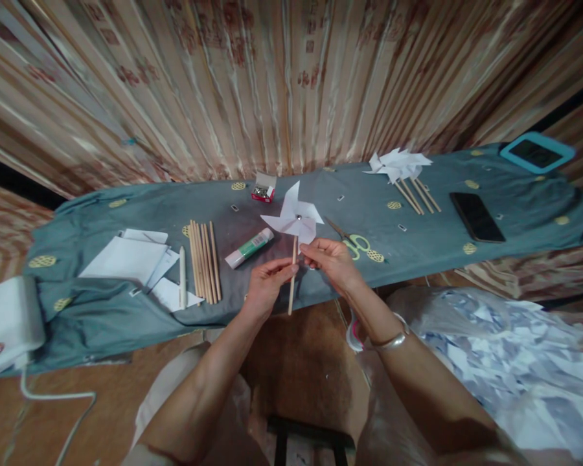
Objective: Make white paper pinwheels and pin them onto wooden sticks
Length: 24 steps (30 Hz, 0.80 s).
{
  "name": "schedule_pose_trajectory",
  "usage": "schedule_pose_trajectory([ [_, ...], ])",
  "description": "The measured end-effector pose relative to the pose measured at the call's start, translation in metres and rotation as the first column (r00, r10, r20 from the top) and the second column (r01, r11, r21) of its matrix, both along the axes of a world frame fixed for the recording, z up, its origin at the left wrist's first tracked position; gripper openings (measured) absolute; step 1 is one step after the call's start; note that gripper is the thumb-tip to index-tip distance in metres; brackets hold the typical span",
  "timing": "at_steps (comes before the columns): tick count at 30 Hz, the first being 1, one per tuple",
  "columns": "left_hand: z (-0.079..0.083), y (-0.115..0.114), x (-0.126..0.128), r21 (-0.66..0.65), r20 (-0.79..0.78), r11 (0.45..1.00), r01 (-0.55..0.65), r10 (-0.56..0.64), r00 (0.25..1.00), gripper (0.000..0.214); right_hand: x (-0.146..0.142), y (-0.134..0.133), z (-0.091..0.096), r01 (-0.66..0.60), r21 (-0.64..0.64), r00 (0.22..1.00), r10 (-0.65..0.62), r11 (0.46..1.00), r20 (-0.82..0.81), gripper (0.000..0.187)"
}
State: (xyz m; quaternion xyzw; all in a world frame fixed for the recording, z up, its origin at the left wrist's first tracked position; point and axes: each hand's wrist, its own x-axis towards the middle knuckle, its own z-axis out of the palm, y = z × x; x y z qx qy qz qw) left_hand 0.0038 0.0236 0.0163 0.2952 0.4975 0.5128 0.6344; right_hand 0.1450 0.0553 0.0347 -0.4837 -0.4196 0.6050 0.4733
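Note:
A white paper pinwheel (284, 223) on a wooden stick is held up over the front of the cloth-covered table. My left hand (267, 283) pinches the stick below the paper blades. At the lower edge of the blades, the fingers of my right hand (331, 260) are closed on the paper. A silvery pin head shows at the pinwheel's centre. Behind it stands an open small red box (263, 192) of metal pins. To the left lies a glue stick (250, 248), and green-handled scissors (355, 246) rest just beyond my right hand.
Several wooden sticks (214, 265) and white paper sheets (126, 259) lie at left. Finished-looking pinwheels (401, 164) are piled at back right, near a dark phone (477, 217) and a blue-framed device (537, 153). A bag of paper scraps (510, 362) sits below right.

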Motion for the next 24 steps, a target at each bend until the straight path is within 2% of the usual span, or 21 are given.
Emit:
schedule_pose_trajectory([
  [8,0.001,0.000,0.000,0.018,0.003,1.000,0.001,-0.002,1.000,0.028,-0.006,-0.004,0.005,-0.015,0.082,0.997,0.008,0.997,0.082,0.041],
  [17,0.000,-0.001,0.000,0.064,-0.034,0.998,-0.010,0.012,0.999,0.027,-0.006,-0.016,-0.008,0.050,0.162,0.980,-0.079,0.986,0.182,0.032],
  [24,0.000,-0.002,0.003,0.125,-0.090,0.991,0.037,-0.026,0.996,0.028,-0.004,-0.019,-0.010,0.076,0.148,0.975,-0.105,0.986,0.195,0.031],
])
